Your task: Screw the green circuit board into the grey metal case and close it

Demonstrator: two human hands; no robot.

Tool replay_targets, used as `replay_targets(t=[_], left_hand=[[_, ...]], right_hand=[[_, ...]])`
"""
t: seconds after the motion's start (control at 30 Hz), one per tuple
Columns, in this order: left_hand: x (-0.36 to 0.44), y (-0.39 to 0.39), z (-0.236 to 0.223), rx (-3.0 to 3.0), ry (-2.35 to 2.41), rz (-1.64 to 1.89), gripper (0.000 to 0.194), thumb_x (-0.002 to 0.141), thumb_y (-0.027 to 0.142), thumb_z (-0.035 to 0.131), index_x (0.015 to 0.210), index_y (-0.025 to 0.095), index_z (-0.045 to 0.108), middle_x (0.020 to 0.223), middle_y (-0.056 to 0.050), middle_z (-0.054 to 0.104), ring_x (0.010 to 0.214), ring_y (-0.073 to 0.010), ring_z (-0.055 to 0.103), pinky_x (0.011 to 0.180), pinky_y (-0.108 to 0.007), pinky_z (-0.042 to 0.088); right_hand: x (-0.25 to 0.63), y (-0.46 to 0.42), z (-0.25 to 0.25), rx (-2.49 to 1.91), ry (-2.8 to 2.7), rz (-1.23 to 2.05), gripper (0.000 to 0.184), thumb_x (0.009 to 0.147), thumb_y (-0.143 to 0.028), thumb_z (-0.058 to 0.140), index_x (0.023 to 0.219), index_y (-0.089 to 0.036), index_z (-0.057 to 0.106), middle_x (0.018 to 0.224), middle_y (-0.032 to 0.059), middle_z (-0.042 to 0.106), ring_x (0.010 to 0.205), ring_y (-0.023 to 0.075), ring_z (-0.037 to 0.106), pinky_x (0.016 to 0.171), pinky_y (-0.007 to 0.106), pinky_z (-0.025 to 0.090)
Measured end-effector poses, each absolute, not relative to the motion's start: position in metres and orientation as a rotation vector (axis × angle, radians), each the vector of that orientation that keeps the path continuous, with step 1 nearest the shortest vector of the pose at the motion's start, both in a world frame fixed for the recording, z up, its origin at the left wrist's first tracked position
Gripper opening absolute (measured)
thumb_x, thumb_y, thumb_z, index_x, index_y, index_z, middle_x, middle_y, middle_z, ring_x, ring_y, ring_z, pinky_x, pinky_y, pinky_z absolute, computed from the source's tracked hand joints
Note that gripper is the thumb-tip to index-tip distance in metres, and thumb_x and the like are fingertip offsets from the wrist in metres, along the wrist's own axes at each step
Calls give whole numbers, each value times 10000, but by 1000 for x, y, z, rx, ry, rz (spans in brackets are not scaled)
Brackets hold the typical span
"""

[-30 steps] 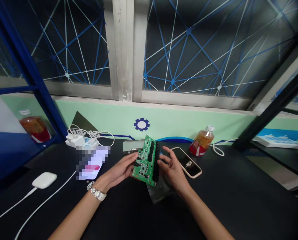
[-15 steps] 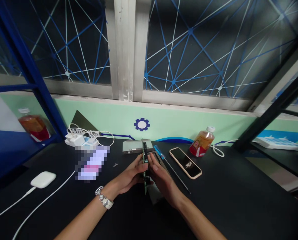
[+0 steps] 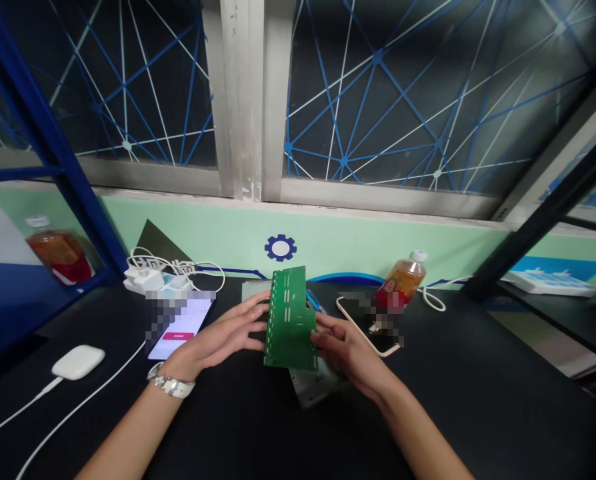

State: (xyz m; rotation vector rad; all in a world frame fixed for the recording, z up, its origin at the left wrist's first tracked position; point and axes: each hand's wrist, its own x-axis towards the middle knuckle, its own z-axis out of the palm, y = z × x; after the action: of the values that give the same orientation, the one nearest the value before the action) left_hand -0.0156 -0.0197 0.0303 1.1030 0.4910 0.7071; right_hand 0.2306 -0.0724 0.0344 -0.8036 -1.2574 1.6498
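A green circuit board (image 3: pixel 289 320) stands upright above the black table, its plain back side facing me. My left hand (image 3: pixel 223 335) touches the board's left edge with fingers spread. My right hand (image 3: pixel 345 350) grips the board's lower right edge with curled fingers. Under the board lies a grey metal plate (image 3: pixel 315 385). A blue-handled screwdriver (image 3: pixel 315 303) peeks out behind the board.
A lit phone (image 3: pixel 175 325) lies left of my hands, and a second phone (image 3: pixel 365 323) lies to the right. Also here: a tea bottle (image 3: pixel 401 280), a white charger block with cables (image 3: pixel 151 280), a white case (image 3: pixel 78 361), another bottle (image 3: pixel 58 253) on the left shelf.
The board has turned from showing its component side, through edge-on, to showing its bare back. Both hands stayed on its edges.
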Motion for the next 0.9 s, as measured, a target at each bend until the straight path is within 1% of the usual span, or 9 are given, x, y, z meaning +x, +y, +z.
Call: replay_targets(t=[0.13,0.27,0.4,0.5,0.57,0.63,0.77,0.83,0.9], left_hand=[[-24,-19,38,1143,524,692,505,974,320,503,1462,329,373,1527,-142,330,1164,-324,558,871,-464,517],[-20,-21,38,1210,550,739,550,952,302,546,1466,343,356,1491,-142,364,1079,-280,589,773,-381,564],[-9,-23,35,1253,557,810,641,900,271,624,1470,339,340,1366,-134,469,971,-229,600,628,-271,571],[1,-25,32,1235,554,849,684,863,259,672,1461,343,351,1304,-112,503,904,-199,606,596,-252,561],[7,-27,27,1211,570,882,686,842,250,699,1445,322,379,1297,-107,514,935,-202,603,648,-266,554],[12,-28,23,1181,623,935,664,819,250,730,1412,267,431,1315,-115,515,1069,-229,573,790,-300,535],[20,-32,17,1052,709,895,683,816,353,736,1410,226,424,1435,-142,438,1236,-276,496,1000,-389,425],[22,-35,16,1006,710,850,729,823,394,723,1445,248,373,1447,-140,436,1204,-281,529,1015,-421,405],[24,-37,16,1019,679,842,725,835,385,714,1455,257,361,1412,-128,487,1201,-275,538,1041,-424,377]], right_hand=[[235,-67,30,-921,-1250,1619,440,804,-152,638,1241,-209,640,1032,61,721,695,105,625,546,170,407],[234,-64,21,-971,-1225,1612,550,734,-95,601,1273,-209,600,966,43,721,649,101,591,520,172,369],[228,-69,16,-1002,-1283,1634,598,751,-119,587,1332,-256,546,1008,25,708,718,123,593,578,203,393],[221,-73,14,-1027,-1260,1646,628,753,-128,578,1356,-299,527,1081,4,690,730,125,577,607,221,399],[216,-74,16,-986,-1195,1688,639,761,-147,574,1374,-314,510,1137,0,675,800,147,597,672,249,434],[212,-75,19,-906,-1131,1744,595,804,-206,570,1386,-311,504,1191,14,658,918,180,613,765,290,460],[207,-80,28,-758,-1070,1833,493,924,-455,508,1388,-290,515,1336,59,586,1153,236,567,919,368,448],[207,-83,29,-745,-1093,1838,539,887,-481,593,1387,-295,515,1415,59,525,1255,258,509,984,402,423],[207,-85,29,-782,-1130,1803,617,820,-403,714,1391,-296,507,1471,50,474,1339,268,433,1050,426,379]])
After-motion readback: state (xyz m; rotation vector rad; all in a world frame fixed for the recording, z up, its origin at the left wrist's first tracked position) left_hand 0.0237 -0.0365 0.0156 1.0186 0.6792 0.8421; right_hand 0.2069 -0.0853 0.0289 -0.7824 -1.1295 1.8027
